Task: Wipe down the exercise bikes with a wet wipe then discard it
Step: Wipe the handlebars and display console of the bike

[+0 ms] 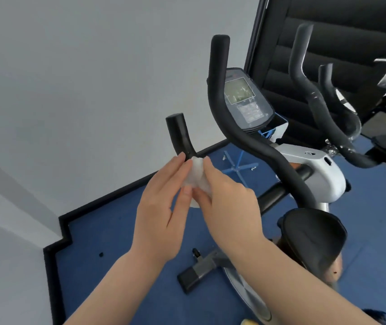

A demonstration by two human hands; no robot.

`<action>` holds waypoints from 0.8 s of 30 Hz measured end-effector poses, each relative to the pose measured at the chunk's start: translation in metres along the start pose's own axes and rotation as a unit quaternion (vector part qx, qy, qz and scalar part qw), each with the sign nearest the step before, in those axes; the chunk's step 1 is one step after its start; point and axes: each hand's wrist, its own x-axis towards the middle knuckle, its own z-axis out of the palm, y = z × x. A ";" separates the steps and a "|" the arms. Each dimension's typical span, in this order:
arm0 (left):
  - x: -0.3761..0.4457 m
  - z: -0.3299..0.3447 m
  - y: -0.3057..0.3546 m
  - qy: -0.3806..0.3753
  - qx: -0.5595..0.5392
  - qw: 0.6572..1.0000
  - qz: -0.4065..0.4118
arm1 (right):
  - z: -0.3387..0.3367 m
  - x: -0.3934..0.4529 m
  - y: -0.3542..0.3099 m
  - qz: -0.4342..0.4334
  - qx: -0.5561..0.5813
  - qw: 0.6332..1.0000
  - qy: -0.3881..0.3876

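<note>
Wipe (198, 178) at frame centre, bunched between both hands, just below left handlebar (179, 137). Left hand (161, 207) and right hand (229, 202) each pinch wipe edge, likely refolding for fresh face. Bike (314, 170) right of hands.

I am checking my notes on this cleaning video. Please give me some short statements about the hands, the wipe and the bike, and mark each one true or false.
1. Both hands hold the white wipe. True: the left hand and right hand pinch it between them.
2. The wipe is pressed against the console screen. False: it is near the short left handlebar.
3. The floor is blue. True.
4. The saddle is white. False: it is black.
5. A second set of handlebars shows on the right. True.
</note>
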 end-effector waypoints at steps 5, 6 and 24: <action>-0.007 0.005 -0.007 -0.030 -0.013 0.999 0.006 | -0.023 -0.004 0.031 -0.001 -0.077 0.990 -0.119; -0.008 0.008 -0.007 -0.027 -0.017 0.999 0.006 | -0.026 0.002 0.032 -0.002 -0.063 0.988 -0.139; -0.012 0.067 0.025 0.028 0.069 0.997 -0.028 | -0.079 0.050 0.128 -0.256 -0.213 0.884 -0.327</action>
